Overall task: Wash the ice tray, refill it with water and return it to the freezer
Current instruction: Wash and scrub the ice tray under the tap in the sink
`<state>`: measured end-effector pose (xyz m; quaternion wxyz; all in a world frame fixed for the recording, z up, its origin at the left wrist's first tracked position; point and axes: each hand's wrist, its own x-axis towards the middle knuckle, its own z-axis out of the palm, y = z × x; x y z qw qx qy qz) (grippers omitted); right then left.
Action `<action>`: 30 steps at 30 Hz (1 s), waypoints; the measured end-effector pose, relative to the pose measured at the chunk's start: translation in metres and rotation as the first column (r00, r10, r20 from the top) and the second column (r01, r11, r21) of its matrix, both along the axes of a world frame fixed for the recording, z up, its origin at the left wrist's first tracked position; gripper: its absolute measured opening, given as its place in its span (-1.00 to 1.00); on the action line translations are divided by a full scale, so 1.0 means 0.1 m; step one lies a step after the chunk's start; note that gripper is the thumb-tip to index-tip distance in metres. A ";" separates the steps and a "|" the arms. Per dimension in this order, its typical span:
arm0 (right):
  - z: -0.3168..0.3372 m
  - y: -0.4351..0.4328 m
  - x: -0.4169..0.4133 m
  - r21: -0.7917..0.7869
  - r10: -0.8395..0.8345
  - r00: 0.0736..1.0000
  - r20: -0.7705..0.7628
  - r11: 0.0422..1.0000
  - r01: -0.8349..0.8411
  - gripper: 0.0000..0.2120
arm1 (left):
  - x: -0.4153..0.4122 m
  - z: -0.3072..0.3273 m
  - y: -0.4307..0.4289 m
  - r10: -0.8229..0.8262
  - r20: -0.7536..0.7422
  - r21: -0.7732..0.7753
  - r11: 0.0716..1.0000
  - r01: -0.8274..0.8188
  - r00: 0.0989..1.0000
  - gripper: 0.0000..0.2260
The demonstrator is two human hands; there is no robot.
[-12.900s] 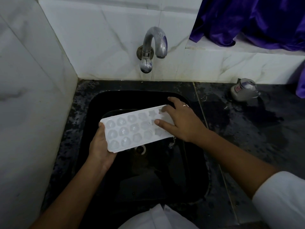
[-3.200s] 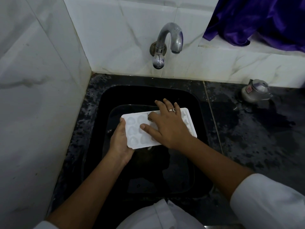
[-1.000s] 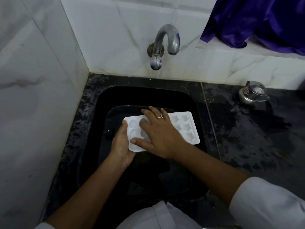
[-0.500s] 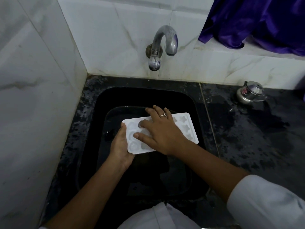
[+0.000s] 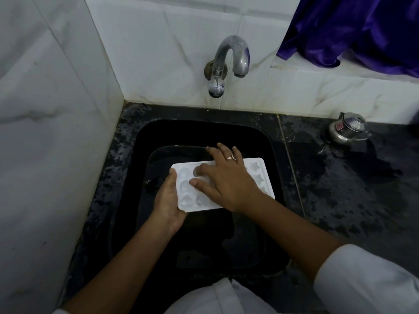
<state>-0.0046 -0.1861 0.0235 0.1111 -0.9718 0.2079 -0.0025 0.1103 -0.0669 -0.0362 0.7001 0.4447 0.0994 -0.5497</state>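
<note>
Tray: white, I hold it level over the sink.
Left hand: curled, gripping its left end.
Right hand: fingers spread flat on top.

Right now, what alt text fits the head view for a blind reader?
A person's left hand grips one end of a white ice tray over a black sink, while the right hand rests flat on its cells. A metal tap juts from the tiled wall above, no water running; a small metal pot stands on the dark counter at right.
</note>
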 end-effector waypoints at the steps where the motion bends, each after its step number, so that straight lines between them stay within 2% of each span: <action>1: 0.00 0.01 0.01 0.004 -0.010 1.000 0.004 1.000 0.010 -0.39 | -0.01 0.01 -0.01 0.001 -0.007 -0.005 1.000 -0.001 1.000 -0.38; 4: -0.08 0.11 -0.02 -0.022 0.054 0.998 -0.027 0.998 -0.054 -0.30 | -0.02 0.07 -0.02 0.034 -0.024 0.018 0.999 -0.033 0.999 -0.43; 8: -0.03 0.02 -0.03 -0.002 -0.003 1.000 0.001 1.000 0.003 -0.39 | -0.05 0.05 0.02 -0.022 -0.009 0.006 1.000 0.022 1.000 -0.40; 12: -0.06 0.08 -0.02 -0.048 0.081 0.996 -0.034 0.995 -0.083 -0.32 | -0.05 0.09 0.02 0.001 -0.005 0.019 1.000 -0.001 1.000 -0.44; 16: 0.00 -0.01 -0.03 -0.021 0.010 1.000 -0.024 1.000 -0.010 -0.38 | -0.03 0.06 0.03 -0.036 -0.010 -0.009 0.999 0.036 0.999 -0.38; 20: -0.05 0.04 -0.11 -0.043 0.055 0.998 -0.043 0.997 -0.057 -0.35 | 0.02 0.06 0.03 -0.009 -0.021 -0.010 1.000 0.009 1.000 -0.39; 25: -0.01 0.00 -0.02 -0.024 0.005 1.000 -0.027 1.000 -0.005 -0.38 | -0.09 0.08 0.02 -0.049 0.011 -0.007 0.999 0.049 0.999 -0.42; 30: -0.06 0.01 -0.11 -0.028 0.041 0.999 -0.035 0.999 -0.042 -0.37 | -0.01 0.04 0.03 -0.007 -0.012 0.012 1.000 0.007 1.000 -0.39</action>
